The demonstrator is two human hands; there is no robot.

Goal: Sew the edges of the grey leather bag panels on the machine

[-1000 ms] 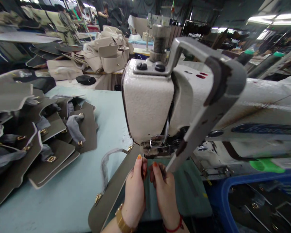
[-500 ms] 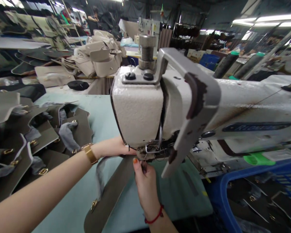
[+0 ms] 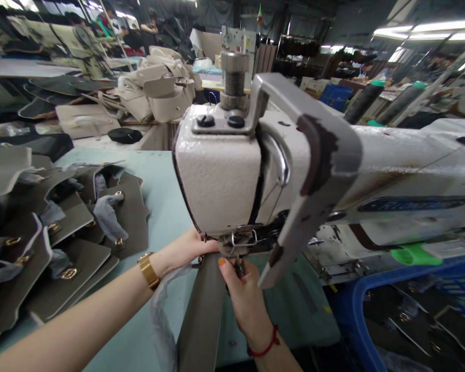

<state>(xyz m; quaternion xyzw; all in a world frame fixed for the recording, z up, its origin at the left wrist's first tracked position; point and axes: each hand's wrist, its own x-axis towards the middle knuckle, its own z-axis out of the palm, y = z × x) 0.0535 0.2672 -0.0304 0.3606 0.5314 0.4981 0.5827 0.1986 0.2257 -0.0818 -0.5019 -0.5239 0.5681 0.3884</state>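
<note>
Head view, as I stood by the bench: the left hand [image 3: 201, 245] reached across to the far end of a grey panel [image 3: 203, 315], one finger laid along it beneath the head of the sewing machine [image 3: 217, 175]; its other fingers were partly hidden, so I could not tell whether they pinched it. The right hand [image 3: 248, 299] was at the panel's near right edge, thumb stretched up and fingers curled in by a small dark metal part; whether they gripped that or the edge, I could not tell. The panel ran from under the machine down the table [image 3: 158, 206] towards the person; its wrapped strap [image 3: 160, 315] hung in a loose curve on the left. To my eye, the step in hand was settling the panel at the stitching spot; the next move called for a flat, straight edge, the strap kept aside and fingertips clear of the needle area; similar panels [image 3: 81, 268] lay piled to the left, others in a blue basket [image 3: 356, 310].
</note>
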